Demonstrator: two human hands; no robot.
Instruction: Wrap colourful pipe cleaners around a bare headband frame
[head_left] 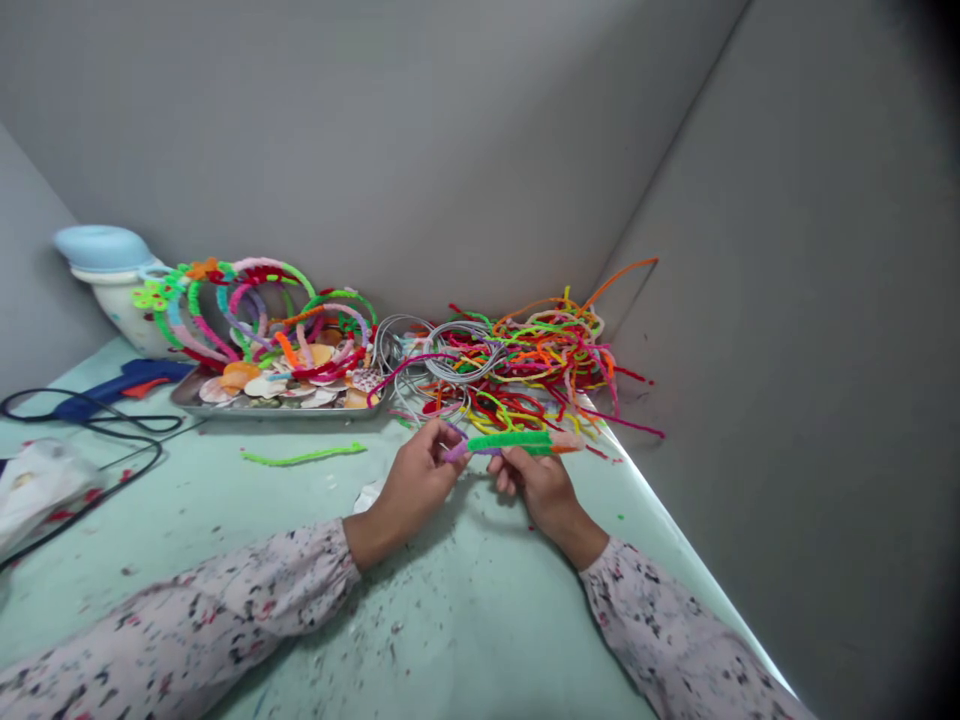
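Note:
Between my two hands is a fuzzy band wrapped in pipe cleaner [510, 441], purple at the left, green in the middle, pale pink and orange at the right. My left hand [421, 470] pinches its purple end. The fingers of my right hand [541, 485] are closed on the green stretch from below, with some fingertips hidden. Just beyond my hands lies a tangled heap of colourful pipe cleaners [555, 350], and coils of grey wire [465, 352] rest against it. A single lime-green pipe cleaner [304, 456] lies on the table left of my left hand.
A metal tray [270, 412] holds shell-like discs and several wrapped headbands [247, 300]. Left of it are a blue glue gun [124, 385], a black cable [154, 450], a crumpled white bag [37, 490] and a blue-lidded container [112, 280]. Grey panels [420, 140] enclose the green table [450, 620].

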